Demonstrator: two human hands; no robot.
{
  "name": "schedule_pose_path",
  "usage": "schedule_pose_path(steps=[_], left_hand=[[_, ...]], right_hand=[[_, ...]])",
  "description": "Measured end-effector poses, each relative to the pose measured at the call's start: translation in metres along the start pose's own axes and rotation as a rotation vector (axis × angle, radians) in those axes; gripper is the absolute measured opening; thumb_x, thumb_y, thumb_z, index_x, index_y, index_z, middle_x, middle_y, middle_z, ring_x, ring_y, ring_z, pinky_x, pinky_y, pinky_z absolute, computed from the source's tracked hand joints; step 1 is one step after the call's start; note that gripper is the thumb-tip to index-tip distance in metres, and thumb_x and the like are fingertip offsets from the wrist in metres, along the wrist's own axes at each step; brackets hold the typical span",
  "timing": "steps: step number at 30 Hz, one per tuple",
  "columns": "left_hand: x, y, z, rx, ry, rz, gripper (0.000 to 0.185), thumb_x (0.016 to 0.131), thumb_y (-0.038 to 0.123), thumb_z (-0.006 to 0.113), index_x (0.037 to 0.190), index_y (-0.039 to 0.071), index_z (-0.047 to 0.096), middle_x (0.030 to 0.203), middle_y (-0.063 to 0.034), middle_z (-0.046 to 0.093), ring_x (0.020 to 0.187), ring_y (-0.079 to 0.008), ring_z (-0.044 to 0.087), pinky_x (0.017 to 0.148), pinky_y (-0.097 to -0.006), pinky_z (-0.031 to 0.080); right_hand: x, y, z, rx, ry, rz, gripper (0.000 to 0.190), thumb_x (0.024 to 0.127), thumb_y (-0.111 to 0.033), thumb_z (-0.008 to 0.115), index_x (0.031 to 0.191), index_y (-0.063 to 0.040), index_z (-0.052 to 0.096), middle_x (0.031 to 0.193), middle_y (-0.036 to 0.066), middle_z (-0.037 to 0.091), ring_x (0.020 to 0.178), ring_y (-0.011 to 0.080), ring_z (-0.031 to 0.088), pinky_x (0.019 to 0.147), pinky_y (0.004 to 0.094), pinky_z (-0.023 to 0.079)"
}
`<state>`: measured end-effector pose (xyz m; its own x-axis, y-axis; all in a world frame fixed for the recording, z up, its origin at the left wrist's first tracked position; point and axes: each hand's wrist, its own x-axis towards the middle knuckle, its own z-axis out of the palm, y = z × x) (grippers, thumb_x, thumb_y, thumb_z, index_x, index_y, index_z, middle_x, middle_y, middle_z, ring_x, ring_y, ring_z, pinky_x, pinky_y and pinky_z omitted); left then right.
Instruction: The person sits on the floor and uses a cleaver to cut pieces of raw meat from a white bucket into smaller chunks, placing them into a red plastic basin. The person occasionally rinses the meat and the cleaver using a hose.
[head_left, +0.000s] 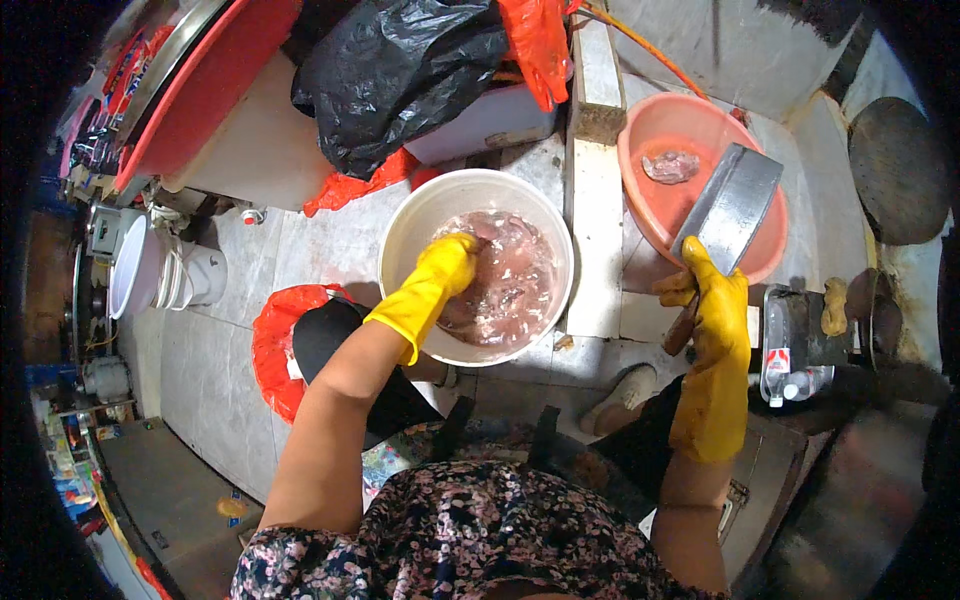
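Note:
My left hand (448, 264), in a yellow rubber glove, reaches into a round white plastic bucket (391, 232). Its fingers are curled at the surface of cloudy pinkish water (499, 300), where several pieces of raw meat (517, 236) lie partly under. A dark reddish bit shows at the fingertips; whether they grip it is hidden. In my right hand (712, 300), also gloved in yellow, is a cleaver (739, 202) held by its wooden handle (681, 330). Its broad blade is raised over a pink plastic basin (772, 225), in which one piece of meat (671, 167) lies.
A raised tiled ledge (594, 247) runs between bucket and basin. Behind the bucket are a black plastic bag (405, 75) and a grey plastic bin (487, 124). A bin lined with a red bag (271, 360) stands by my left leg. Plastic bottles (777, 360) lie at right.

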<state>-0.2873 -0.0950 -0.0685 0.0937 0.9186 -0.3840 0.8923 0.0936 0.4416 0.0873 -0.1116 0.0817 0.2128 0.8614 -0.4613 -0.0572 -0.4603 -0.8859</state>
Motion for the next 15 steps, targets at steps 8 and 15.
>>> schedule_pose_path(steps=[8,15], left_hand=[[0.018,0.065,0.097,0.511,-0.359,0.262,0.062,0.071,0.02,0.089,0.131,0.011,0.072,0.139,-0.0218,0.067,0.129,-0.0405,0.065,0.107,-0.0486,0.053],[0.029,0.071,0.044,0.23,-0.395,0.19,0.052,0.067,0.014,0.089,0.118,0.017,0.08,0.123,-0.0174,0.076,0.12,-0.0409,0.07,0.103,-0.0469,0.055]], right_hand=[[-0.004,0.001,0.01,0.056,-0.036,-0.01,0.04,0.099,-0.038,0.074,0.102,0.002,0.069,0.077,0.02,0.074,0.058,0.0273,0.068,0.054,0.0364,0.053],[-0.015,0.002,0.001,0.022,0.004,-0.087,0.048,0.1,-0.039,0.072,0.095,0.008,0.071,0.077,0.024,0.075,0.059,0.0298,0.07,0.055,0.0383,0.055]])
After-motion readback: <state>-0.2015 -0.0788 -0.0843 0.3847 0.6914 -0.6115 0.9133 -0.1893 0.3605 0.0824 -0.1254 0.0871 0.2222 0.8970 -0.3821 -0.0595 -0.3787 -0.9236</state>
